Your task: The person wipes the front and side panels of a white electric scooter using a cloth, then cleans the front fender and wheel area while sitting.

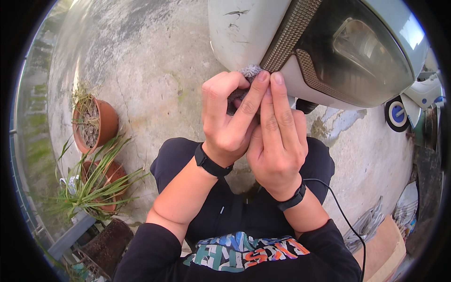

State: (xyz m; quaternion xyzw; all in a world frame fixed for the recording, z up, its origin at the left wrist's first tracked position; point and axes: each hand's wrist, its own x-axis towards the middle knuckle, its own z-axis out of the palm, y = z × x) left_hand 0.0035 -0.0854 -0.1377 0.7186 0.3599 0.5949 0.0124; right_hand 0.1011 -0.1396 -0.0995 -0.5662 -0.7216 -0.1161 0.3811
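Observation:
Both my hands meet at the lower end of a brown textured trim strip (292, 33) on a white vehicle's body panel (243, 33). My left hand (229, 116) grips a grey fluffy cloth (251, 70), with its index fingertip against the bottom of the strip. My right hand (278, 141) lies close beside it, fingers extended and held together, their tips at the same spot. Its thumb and palm are hidden, so whether it also holds the cloth cannot be told. Dark scratches (238, 13) mark the panel above. A headlight (359, 42) sits behind a smoky lens to the right.
Terracotta pots (107, 120) and a long-leaved plant (102, 187) stand at left on the concrete floor (158, 70). A blue-and-white wheel (397, 112) is at right. Below it lie a coiled grey bundle (366, 225) and cardboard (384, 246). A black cable (343, 208) runs past my right arm.

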